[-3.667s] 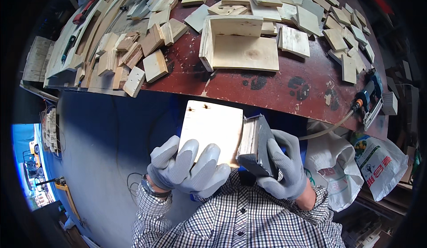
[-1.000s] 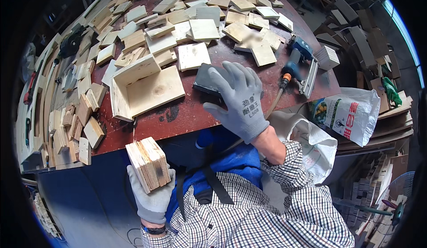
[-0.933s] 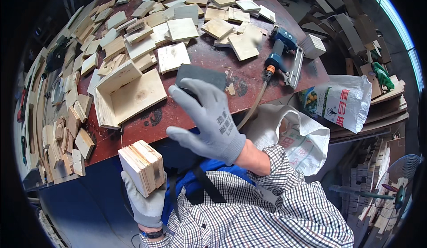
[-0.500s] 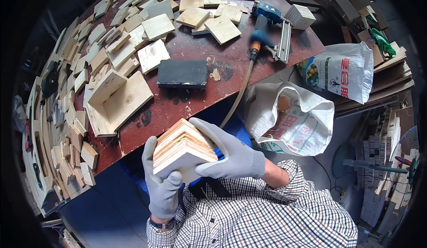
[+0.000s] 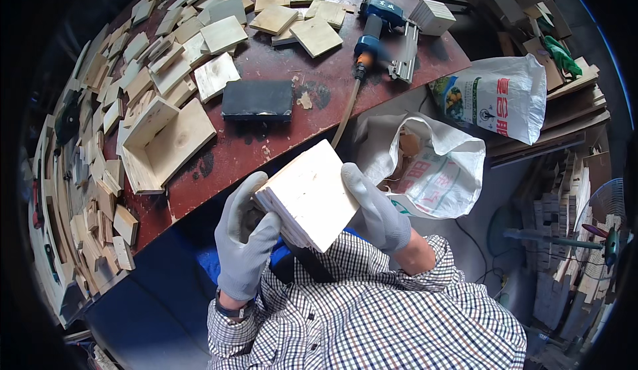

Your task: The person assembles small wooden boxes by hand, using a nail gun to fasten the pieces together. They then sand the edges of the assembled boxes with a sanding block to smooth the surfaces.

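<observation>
Between my gloved hands is a stack of square wooden boards, tilted so that one broad pale face shows, held above my lap in front of the table edge. My left hand grips its left edge, fingers behind and thumb at the near side. On the right side my right hand presses against the stack, with its other fingers partly hidden behind. Beyond the stack, a black rectangular block lies on the red table. To its left sits an open corner-shaped wooden piece.
A blue nail gun with a hose lies at the table's right end, beside a wooden block stack. Loose boards cover the table's far and left parts. White sacks stand to the right, near a fan.
The stack has turned from showing its layered edges to showing a broad face, and moved slightly right. My right hand has shifted from its top to its right side.
</observation>
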The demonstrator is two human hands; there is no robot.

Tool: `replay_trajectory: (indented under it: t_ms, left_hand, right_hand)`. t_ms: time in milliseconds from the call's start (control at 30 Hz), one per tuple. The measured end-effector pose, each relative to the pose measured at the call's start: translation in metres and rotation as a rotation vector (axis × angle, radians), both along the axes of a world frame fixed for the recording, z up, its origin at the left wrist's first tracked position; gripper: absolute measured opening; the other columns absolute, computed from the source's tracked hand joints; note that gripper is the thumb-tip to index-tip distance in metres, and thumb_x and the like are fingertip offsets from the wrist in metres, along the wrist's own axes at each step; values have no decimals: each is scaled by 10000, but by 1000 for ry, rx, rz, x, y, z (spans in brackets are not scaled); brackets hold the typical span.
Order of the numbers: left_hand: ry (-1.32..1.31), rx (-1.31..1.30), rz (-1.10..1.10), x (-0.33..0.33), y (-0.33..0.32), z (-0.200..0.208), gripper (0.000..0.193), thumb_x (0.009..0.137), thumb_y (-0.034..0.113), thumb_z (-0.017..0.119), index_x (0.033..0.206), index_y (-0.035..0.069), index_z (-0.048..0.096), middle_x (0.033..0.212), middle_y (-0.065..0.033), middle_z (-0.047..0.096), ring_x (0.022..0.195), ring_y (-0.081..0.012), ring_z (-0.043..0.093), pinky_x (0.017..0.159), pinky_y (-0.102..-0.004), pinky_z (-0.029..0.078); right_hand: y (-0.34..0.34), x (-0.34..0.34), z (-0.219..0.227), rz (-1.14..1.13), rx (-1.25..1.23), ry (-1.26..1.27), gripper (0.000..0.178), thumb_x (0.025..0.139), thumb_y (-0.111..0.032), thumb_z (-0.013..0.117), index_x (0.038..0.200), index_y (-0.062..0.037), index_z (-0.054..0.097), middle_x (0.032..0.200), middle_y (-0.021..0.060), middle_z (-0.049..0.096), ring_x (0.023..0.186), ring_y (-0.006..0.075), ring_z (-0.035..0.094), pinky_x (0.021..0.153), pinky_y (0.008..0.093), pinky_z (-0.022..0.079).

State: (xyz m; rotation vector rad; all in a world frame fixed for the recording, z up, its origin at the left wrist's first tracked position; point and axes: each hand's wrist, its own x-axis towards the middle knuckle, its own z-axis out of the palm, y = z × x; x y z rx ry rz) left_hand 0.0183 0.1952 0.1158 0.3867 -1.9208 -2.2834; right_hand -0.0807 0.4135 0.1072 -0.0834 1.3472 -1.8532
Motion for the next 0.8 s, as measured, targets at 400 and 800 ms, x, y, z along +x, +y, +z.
replay_trajectory:
  t_ms: [400, 800]
  left_hand:
    - [100, -131, 57, 14, -25, 0, 605, 998, 342, 797, 1458, -12, 625, 1390, -121, 674, 1218, -186, 677, 1055, -330, 547]
    - [132, -44, 230, 35, -48, 4, 570, 1078, 442, 651, 1393, -33, 665, 1335, -137, 704, 1177, -193, 698, 1062, -341, 543]
  right_hand:
    - [-32, -2, 0, 229, 198, 771, 650, 1152, -445, 327, 1579, 37, 414, 1502, 199, 583, 1302, 266, 658, 1099, 384, 541]
    - [-77, 8, -10, 231, 118, 1114, 602, 843, 28, 802, 1370, 46, 512, 1139, 100, 635, 997, 171, 696, 824, 301, 601]
